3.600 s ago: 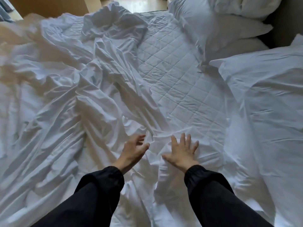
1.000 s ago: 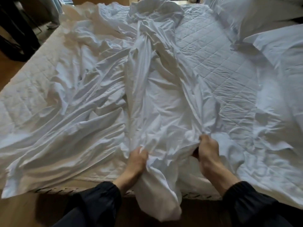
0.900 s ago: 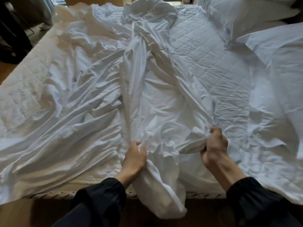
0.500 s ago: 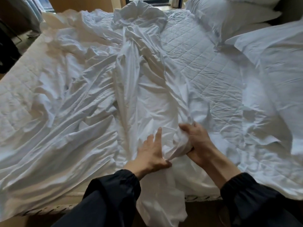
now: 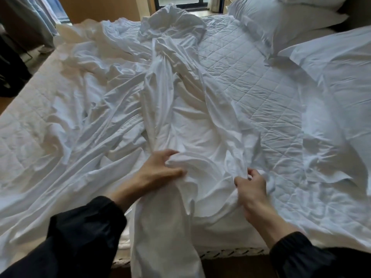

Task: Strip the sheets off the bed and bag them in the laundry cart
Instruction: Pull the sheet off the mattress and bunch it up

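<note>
A crumpled white sheet lies bunched in a long ridge down the middle of the bed, and its near end hangs over the bed's front edge. My left hand grips a thick fold of this sheet near the front edge. To the right, my right hand curls its fingers round another fold of the same sheet. The quilted mattress pad lies bare on the right half of the bed. No laundry cart is in view.
White pillows lie at the far right, with another large one closer at the right edge. A window and a wooden wall stand beyond the bed. Dark objects and hanging cloth stand at the far left on the floor.
Both hands pulled the sheet toward the front edge, came together, then let go and took new folds farther apart. More sheet hangs over the edge.
</note>
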